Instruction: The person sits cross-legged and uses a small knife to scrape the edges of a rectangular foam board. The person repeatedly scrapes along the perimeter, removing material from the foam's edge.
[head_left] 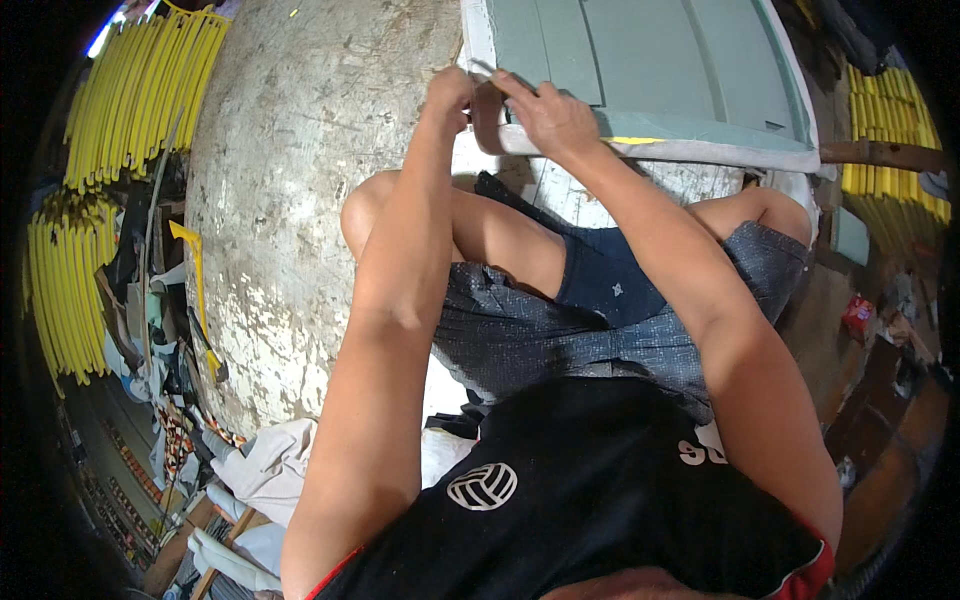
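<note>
Fingers of the left hand (449, 97) are curling tightly in toward the palm, beside the upper part of a brown strip (487, 118); whether they are pinching it, I cannot tell. Just to the right, the right hand (553, 120) is reaching in with bent fingers, their tips pointing toward the left hand; what they are gripping is too small to tell. Between the two hands the strip is hanging in a curve, at the near left corner of a grey-green panel (650, 60). White edging (690, 152) is running along the panel's near side, a yellow patch showing on it. Below the hands, bare legs are folding under dark patterned shorts (590, 340), and a black shirt (580, 480) is covering the body. A worn board (290, 220) with flaking white paint is spreading out to the left. Beyond it, yellow bars (145, 90) are standing in close rows, and a pale cloth (268, 462) is lying crumpled lower down. Off to the right, more yellow bars (893, 120) are stacking up past a brown bar (880, 156).
</note>
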